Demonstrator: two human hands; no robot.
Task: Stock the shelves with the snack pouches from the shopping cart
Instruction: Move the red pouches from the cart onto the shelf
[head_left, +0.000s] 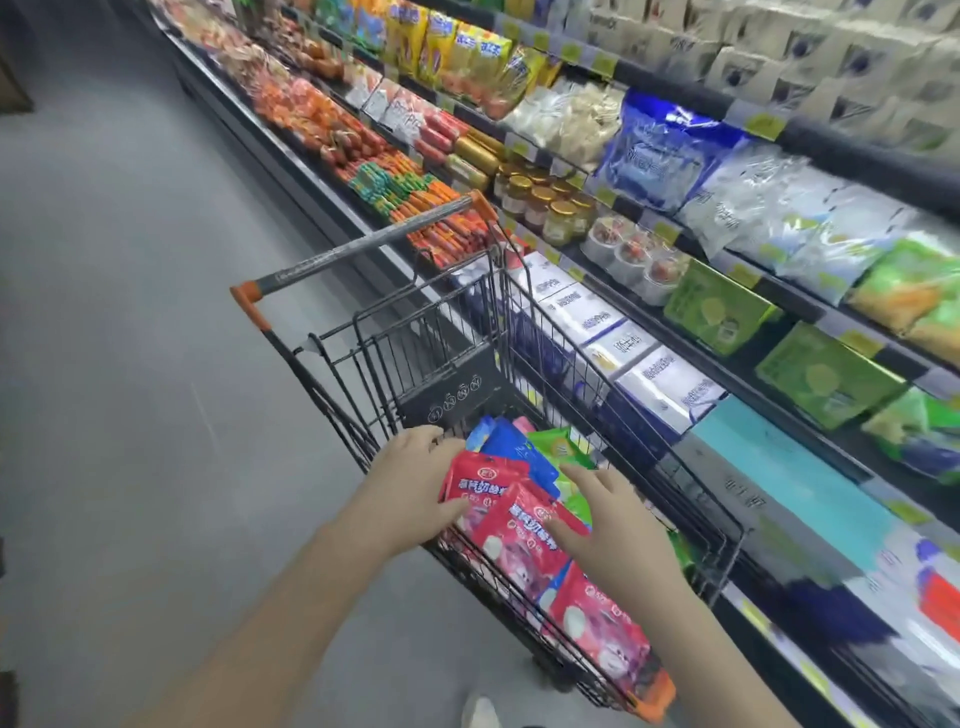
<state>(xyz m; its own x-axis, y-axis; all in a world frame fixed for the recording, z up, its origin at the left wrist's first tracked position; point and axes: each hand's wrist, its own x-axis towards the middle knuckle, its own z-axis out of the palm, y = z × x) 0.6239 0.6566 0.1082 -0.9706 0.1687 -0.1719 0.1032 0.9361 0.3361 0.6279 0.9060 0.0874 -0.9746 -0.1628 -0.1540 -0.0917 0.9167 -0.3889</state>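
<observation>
Both hands are down in the shopping cart (447, 395). The left hand (410, 483) grips the top red pouch (480, 486), thumb on its face and fingers curled behind its edge. The right hand (608, 525) is spread wide, straight fingers touching the second red pouch (519, 540). I count three red pouches, the third red pouch (597, 618) lying nearest me. Two blue pouches (519, 452) and at least two green pouches (558, 447) are heaped beneath. The shelves (852, 150) stand just right of the cart.

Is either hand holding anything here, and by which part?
The left hand grips the red pouches by their left edge; the right hand is open, holding nothing.
</observation>
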